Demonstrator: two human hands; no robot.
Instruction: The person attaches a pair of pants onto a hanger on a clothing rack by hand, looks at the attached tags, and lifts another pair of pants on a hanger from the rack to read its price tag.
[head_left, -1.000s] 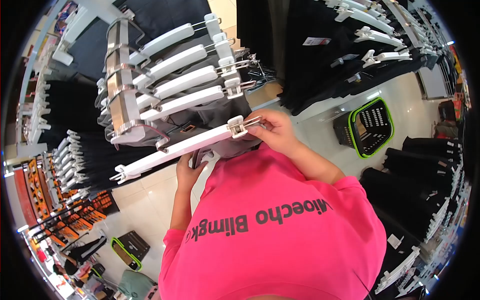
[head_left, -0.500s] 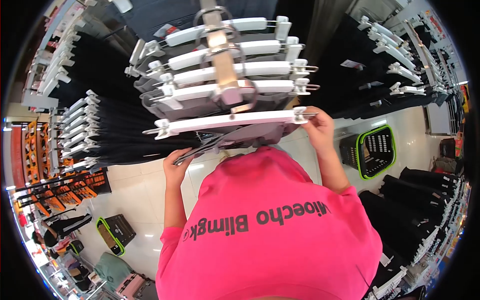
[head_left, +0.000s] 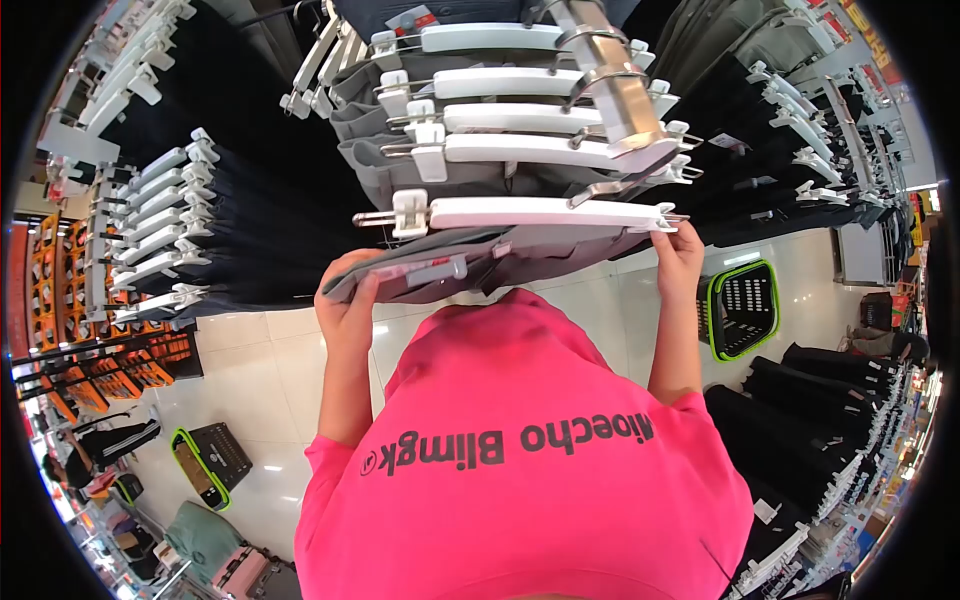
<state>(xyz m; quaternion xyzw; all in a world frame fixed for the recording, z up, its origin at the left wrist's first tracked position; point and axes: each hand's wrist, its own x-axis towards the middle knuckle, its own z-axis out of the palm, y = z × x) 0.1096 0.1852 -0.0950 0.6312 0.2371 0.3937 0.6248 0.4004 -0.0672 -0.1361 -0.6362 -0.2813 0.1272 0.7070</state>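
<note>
Here, LH (head_left: 346, 302) grip on grey garment (head_left: 560, 250), RH (head_left: 680, 256) grip on hanger clip (head_left: 664, 216), pink tee (head_left: 530, 500) w/ "Mioecho Blimgk"

"Mioecho Blimgk", followed by a small circled mark, is printed upside down to the view in black lettering (head_left: 492, 449) across the bright pink fabric shirt (head_left: 530, 520). The red print on the pale label (head_left: 400, 270) inside the grey fabric garment (head_left: 565, 245) cannot be read.
</note>
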